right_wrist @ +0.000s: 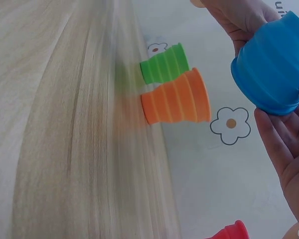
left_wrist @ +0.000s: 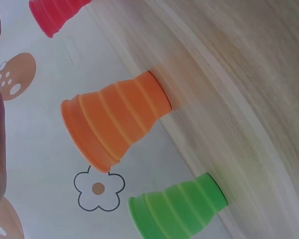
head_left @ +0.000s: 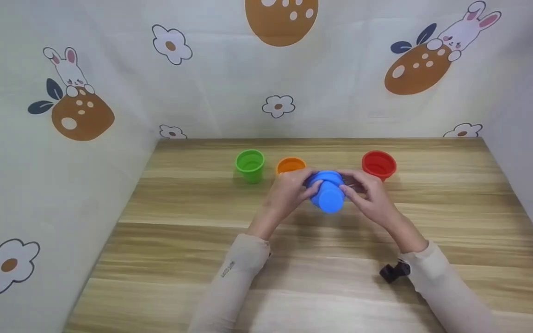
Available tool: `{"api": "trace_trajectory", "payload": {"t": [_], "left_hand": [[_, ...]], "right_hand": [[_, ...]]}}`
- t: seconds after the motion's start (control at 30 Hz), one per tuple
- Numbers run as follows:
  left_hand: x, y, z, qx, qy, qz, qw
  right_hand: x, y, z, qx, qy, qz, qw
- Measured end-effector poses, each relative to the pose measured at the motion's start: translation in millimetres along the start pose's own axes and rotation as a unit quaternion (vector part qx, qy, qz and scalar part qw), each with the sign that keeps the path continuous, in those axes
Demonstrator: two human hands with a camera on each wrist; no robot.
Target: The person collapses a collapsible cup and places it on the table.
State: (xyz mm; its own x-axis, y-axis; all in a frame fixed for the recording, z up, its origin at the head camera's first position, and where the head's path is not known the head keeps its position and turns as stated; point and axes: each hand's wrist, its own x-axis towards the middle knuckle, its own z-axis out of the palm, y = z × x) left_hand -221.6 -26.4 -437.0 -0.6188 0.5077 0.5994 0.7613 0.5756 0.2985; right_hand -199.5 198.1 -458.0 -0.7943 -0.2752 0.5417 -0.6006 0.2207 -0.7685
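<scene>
Both hands hold a blue ribbed collapsible cup [head_left: 330, 196] above the table, its round base tilted toward the head camera. My left hand [head_left: 289, 192] grips its left side, thumb on the wall. From the right, my right hand [head_left: 370, 194] pinches it with thumb and fingers at the rim. In the right wrist view the blue cup [right_wrist: 271, 64] shows its stepped wall between the two hands. Behind the left hand stands an orange cup [head_left: 291, 164], partly hidden in the head view. A red cup [head_left: 379, 164] is beyond the right hand.
A green cup [head_left: 250, 164] stands upright at the left of the row. The wooden table [head_left: 178, 259] meets a patterned cloth wall [head_left: 220, 83] at the back. A black device [head_left: 393, 272] sits at the right wrist.
</scene>
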Motion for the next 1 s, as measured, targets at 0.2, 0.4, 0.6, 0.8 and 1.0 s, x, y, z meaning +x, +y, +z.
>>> {"api": "trace_trajectory", "payload": {"t": [0.2,0.4,0.6,0.8,1.0], "left_hand": [[0.6,0.9,-0.1,0.013,0.011,-0.013,0.9998],[0.7,0.8,-0.4,0.009,0.022,-0.024,0.9994],[0.9,0.9,-0.9,-0.002,0.015,-0.038,0.9992],[0.1,0.9,0.6,0.005,0.028,-0.033,0.999],[0.2,1.6,1.9,0.009,0.041,-0.027,0.9988]], "right_hand": [[-0.4,0.0,-0.2,0.017,-0.001,0.015,0.9997],[0.0,1.1,0.4,0.035,0.001,0.015,0.9993],[1.0,-0.8,-0.1,0.04,0.004,0.021,0.999],[1.1,-3.5,1.5,0.038,0.018,0.032,0.9986],[1.9,-5.5,3.7,0.031,0.032,0.03,0.9986]]}}
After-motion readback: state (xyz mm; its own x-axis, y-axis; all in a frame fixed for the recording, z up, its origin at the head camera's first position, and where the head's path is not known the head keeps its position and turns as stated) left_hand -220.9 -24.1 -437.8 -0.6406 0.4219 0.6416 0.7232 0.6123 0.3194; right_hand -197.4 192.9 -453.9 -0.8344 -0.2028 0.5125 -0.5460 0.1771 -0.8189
